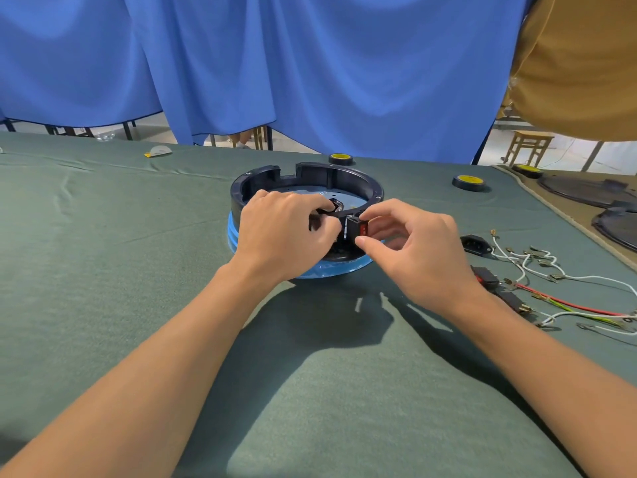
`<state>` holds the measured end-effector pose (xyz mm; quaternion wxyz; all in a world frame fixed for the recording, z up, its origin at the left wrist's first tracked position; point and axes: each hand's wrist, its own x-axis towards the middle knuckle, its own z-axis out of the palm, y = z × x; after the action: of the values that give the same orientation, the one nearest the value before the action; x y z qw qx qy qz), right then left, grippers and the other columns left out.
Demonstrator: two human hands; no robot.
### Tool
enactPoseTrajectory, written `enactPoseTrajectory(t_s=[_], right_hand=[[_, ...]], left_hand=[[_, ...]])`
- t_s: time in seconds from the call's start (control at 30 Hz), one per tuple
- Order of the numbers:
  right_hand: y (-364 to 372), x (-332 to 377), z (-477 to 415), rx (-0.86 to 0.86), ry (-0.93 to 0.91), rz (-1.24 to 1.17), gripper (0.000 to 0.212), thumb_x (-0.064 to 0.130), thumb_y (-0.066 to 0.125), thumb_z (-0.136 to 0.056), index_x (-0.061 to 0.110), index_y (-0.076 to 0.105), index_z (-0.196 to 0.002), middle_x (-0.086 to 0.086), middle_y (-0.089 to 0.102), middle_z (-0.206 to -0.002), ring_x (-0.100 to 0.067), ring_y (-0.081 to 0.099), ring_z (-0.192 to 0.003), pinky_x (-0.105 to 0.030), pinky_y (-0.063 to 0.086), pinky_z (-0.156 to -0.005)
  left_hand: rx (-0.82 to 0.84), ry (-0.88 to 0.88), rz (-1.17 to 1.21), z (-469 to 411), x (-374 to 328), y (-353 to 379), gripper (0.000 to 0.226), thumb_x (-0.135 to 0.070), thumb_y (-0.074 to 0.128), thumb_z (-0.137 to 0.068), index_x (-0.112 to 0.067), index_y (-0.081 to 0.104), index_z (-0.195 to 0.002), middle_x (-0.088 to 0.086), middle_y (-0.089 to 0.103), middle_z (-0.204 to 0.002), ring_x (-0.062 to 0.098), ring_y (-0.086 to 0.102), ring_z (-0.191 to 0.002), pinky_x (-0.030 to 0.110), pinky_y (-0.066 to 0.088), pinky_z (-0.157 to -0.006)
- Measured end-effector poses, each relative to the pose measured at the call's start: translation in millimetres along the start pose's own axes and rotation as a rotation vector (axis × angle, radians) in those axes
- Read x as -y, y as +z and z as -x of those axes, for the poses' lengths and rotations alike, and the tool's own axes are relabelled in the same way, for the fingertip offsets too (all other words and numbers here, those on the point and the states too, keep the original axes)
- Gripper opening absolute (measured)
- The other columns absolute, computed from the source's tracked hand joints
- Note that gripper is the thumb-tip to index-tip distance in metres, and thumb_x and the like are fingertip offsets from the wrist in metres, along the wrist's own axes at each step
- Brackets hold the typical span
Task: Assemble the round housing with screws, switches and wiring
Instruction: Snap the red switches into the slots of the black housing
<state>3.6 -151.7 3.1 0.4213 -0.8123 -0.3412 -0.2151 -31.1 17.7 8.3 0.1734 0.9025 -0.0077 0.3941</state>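
1. Pinching a black switch (357, 230) with a red rocker between thumb and forefinger of the right hand (417, 251); remaining fingers loosely curled
2. Gripping a small dark part (333, 205) in the curled fingers of the left hand (275, 232); too hidden to tell what it is
3. Holding both hands close together, at the near wall of the round housing (344, 175), with the switch against the outside of that wall; cannot tell whether seated in a cutout
4. Round housing itself: black ring, mid-desk, open side up, notch in the far wall, pale blue floor inside, sitting on a blue base (344, 269)
5. Just right of the right hand, on the desk (103, 270): black power inlet (475, 244), a second switch (486, 276), then a loose tangle of white wires (551, 270) with a red wire (568, 304) and a green-yellow wire (572, 311), all with crimp terminals
6. Beyond the housing: one tape roll (340, 159) at the far edge, another tape roll (468, 182) to the right
7. Far right: two dark round covers (579, 193) lying flat on a separate brown mat
8. Behind the desk: blue curtain (310, 63), wooden stool (531, 146), a person in a mustard top (579, 63) at upper right
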Motion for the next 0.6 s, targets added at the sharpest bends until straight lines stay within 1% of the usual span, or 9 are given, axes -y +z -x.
enactPoseTrajectory(t_s=[0.13,0.2,0.27,0.33,0.47,0.6], right_hand=[[7.7,0.3,1.4,-0.049,-0.063,0.041,0.018,0.011,0.076,-0.079,0.014,0.068,-0.095,0.006,0.069,-0.076,-0.006,0.064,-0.075,-0.017,0.052,-0.069],[10.4,0.7,2.3,-0.069,-0.081,0.065,0.018,0.01,0.075,-0.078,0.014,0.068,-0.094,0.006,0.069,-0.075,-0.006,0.063,-0.076,-0.018,0.051,-0.069],[11.9,0.9,2.0,-0.083,-0.1,0.098,0.017,0.009,0.075,-0.078,0.014,0.068,-0.093,0.007,0.068,-0.073,-0.007,0.063,-0.07,-0.019,0.05,-0.068],[13.2,1.1,1.5,-0.088,-0.109,0.122,0.016,0.008,0.075,-0.077,0.013,0.068,-0.091,0.006,0.068,-0.072,-0.007,0.063,-0.066,-0.022,0.049,-0.067],[16.0,0.5,1.9,-0.08,-0.1,0.126,0.016,0.009,0.074,-0.079,0.012,0.068,-0.093,0.005,0.069,-0.076,-0.008,0.065,-0.069,-0.026,0.052,-0.069],[18.4,-0.9,0.9,-0.09,-0.088,0.115,0.017,0.009,0.072,-0.08,0.012,0.07,-0.097,0.0,0.072,-0.08,-0.016,0.068,-0.074,-0.039,0.056,-0.071]], left_hand=[[-0.018,-0.017,0.032,2.0,-4.5,2.9,0.036,-0.036,0.045,-0.081,-0.024,0.078,-0.09,-0.002,0.074,-0.072,0.025,0.066,-0.071,0.028,0.038,-0.07],[-0.02,-0.025,0.028,2.2,-4.8,4.3,0.036,-0.037,0.045,-0.082,-0.024,0.078,-0.088,-0.002,0.074,-0.072,0.025,0.066,-0.071,0.028,0.039,-0.07],[-0.016,-0.024,0.039,1.9,-4.4,4.5,0.035,-0.039,0.047,-0.084,-0.024,0.078,-0.088,-0.003,0.074,-0.073,0.024,0.066,-0.071,0.03,0.043,-0.071],[-0.014,-0.02,0.047,2.0,-4.6,4.2,0.034,-0.039,0.048,-0.085,-0.024,0.078,-0.089,-0.004,0.074,-0.073,0.024,0.067,-0.071,0.032,0.046,-0.072],[-0.021,-0.018,0.061,3.2,-4.7,3.8,0.031,-0.038,0.05,-0.085,-0.024,0.078,-0.088,-0.004,0.074,-0.071,0.023,0.066,-0.068,0.032,0.046,-0.071],[-0.005,-0.013,0.059,2.6,-5.5,3.6,0.034,-0.045,0.05,-0.086,-0.026,0.078,-0.092,-0.006,0.074,-0.074,0.021,0.067,-0.072,0.032,0.047,-0.072]])
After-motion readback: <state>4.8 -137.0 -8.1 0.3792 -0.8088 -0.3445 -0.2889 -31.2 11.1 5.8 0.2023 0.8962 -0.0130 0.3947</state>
